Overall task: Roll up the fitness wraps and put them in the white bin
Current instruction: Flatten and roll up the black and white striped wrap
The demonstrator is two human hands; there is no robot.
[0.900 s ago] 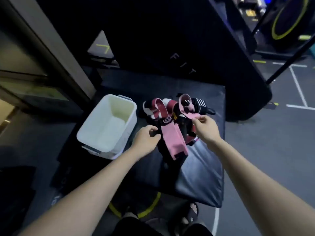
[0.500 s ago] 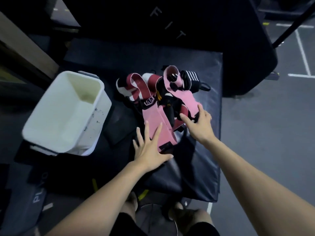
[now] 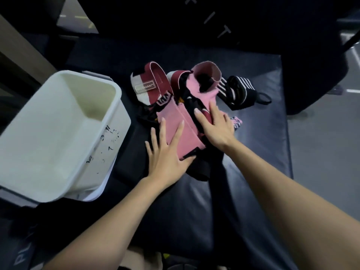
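Left hand (image 3: 165, 154) and right hand (image 3: 216, 127), fingers straight, press flat on pink wrap (image 3: 175, 125), long axis running away; pad behind (image 3: 253, 20) reads "FIT"; white bin (image 3: 48, 145) left.

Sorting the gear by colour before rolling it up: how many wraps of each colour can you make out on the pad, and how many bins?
Pink wraps: 2, overlapping, so hard to be sure
Maroon-and-white wraps: 1
Black-and-white striped wraps: 1
White bins: 1
Total: 5
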